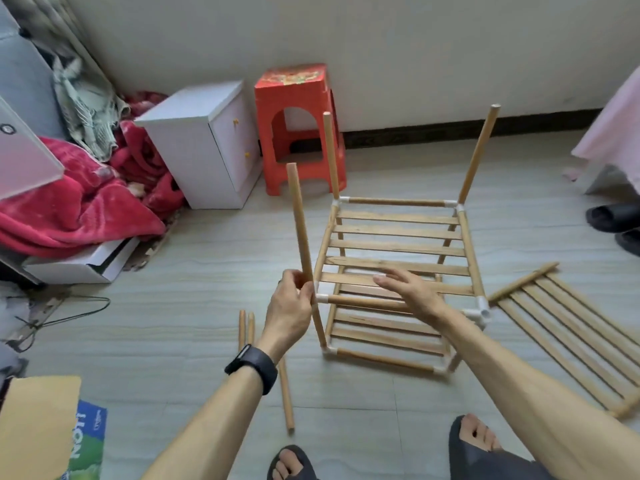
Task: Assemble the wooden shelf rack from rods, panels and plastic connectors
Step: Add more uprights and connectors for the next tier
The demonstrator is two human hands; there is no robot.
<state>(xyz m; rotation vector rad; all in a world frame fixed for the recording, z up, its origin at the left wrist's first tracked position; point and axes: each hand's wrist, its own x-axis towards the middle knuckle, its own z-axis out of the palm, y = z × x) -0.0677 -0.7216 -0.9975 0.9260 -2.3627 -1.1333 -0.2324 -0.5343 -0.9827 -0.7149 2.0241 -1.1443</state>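
A partly built wooden rack (394,261) stands on the floor, two slatted shelves joined by white plastic connectors (483,311). Upright rods rise from its two far corners (330,154) (479,157). My left hand (291,306) grips a third upright rod (300,220) near its lower end, at the near-left corner connector. My right hand (408,289) hovers with fingers spread over the upper shelf's front rail, holding nothing. The near-right connector has no upright in it.
A spare slatted panel (568,334) lies on the floor at right. Loose rods (285,393) lie near my left wrist. A red stool (299,129), white cabinet (204,143) and red blanket (69,209) stand at the back left. My sandalled feet (474,441) are below.
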